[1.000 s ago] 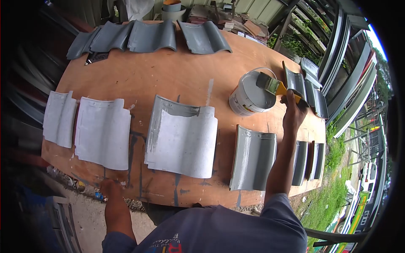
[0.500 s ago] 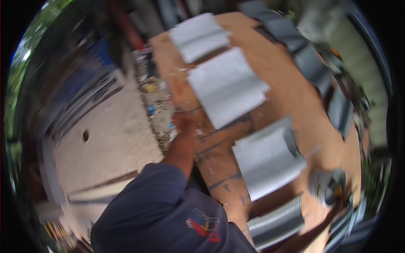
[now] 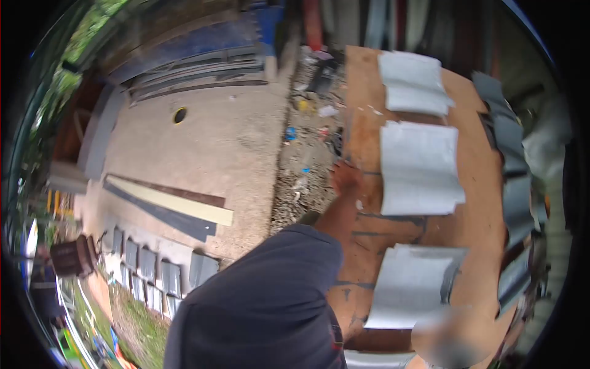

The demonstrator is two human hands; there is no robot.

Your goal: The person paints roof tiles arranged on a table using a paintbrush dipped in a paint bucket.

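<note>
My left hand (image 3: 347,177) rests on the near edge of the wooden table (image 3: 479,227), its fingers apart with nothing in them. Just beyond it lies a white-coated curved tile (image 3: 421,169). Another white tile (image 3: 415,83) is farther up the table. Lower down, a third tile (image 3: 409,289) is mostly white, with a grey strip along its right side. A heavy blur covers the table's lower part, and my right hand cannot be seen.
Grey tiles (image 3: 515,184) line the table's far side. Gravel with litter (image 3: 307,169) borders the table beside a concrete floor (image 3: 209,141), where long boards (image 3: 172,200) lie. Several grey tiles (image 3: 147,264) stand at lower left, near grass (image 3: 138,320).
The view has swung left, bringing the concrete floor and outdoor tiles into sight. My right hand, earlier holding a brush over the paint bucket, has left view. My left hand stays on the table edge.
</note>
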